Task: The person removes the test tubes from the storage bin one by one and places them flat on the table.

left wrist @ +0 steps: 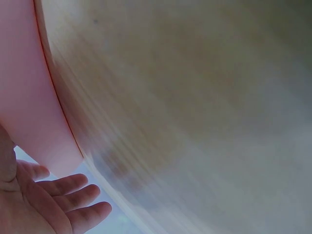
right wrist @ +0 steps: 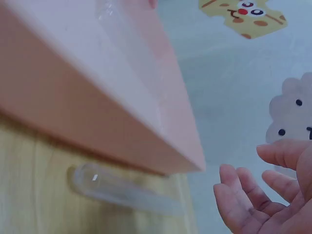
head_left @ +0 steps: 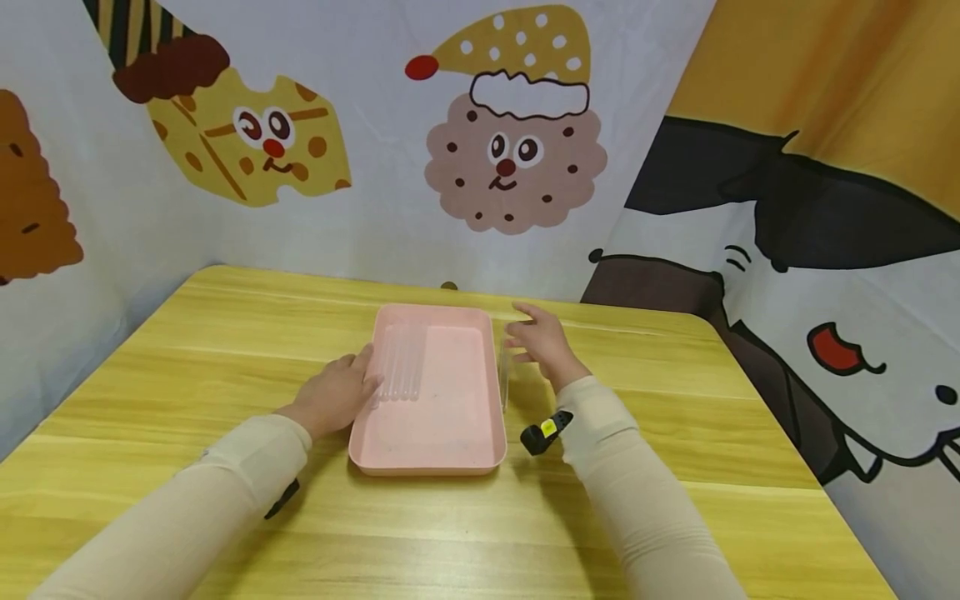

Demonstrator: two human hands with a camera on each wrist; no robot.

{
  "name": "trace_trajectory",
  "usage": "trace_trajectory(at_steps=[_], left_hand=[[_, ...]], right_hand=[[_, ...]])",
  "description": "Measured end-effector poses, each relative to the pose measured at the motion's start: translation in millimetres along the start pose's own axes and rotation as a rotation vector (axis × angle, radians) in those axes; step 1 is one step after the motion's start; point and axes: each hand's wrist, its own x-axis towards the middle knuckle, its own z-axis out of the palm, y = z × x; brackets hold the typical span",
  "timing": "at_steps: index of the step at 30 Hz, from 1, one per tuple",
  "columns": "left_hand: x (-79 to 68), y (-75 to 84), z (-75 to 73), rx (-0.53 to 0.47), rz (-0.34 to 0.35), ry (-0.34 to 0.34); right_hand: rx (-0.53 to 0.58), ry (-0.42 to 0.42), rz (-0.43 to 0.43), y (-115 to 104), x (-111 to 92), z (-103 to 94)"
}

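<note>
A shallow pink tray (head_left: pixel 461 421) lies on the wooden table. Inside it, several transparent test tubes (head_left: pixel 402 362) lie side by side along the left half. My left hand (head_left: pixel 333 396) is at the tray's left side, thumb over the rim; in the left wrist view its fingers (left wrist: pixel 80 195) are spread and nearly straight. Just outside the tray's right wall, one more test tube (right wrist: pixel 122 192) lies on the table. Above its far end is my right hand (head_left: pixel 547 342), fingers loosely bent and holding nothing, as the right wrist view also shows.
The yellow wooden table (head_left: pixel 225 358) extends around the tray, its far edge meeting a white cloth (head_left: pixel 382 233) printed with cartoon figures. A black wrist camera (head_left: pixel 546 432) with a yellow mark sits on the right wrist, close to the tray's right side.
</note>
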Motion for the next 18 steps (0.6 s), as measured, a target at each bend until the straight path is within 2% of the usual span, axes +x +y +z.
trace_trajectory(at_steps=[18], left_hand=[[1.4, -0.9, 1.4, -0.014, -0.005, -0.017]], right_hand=[[0.096, -0.004, -0.051, -25.5, -3.0, 31.6]])
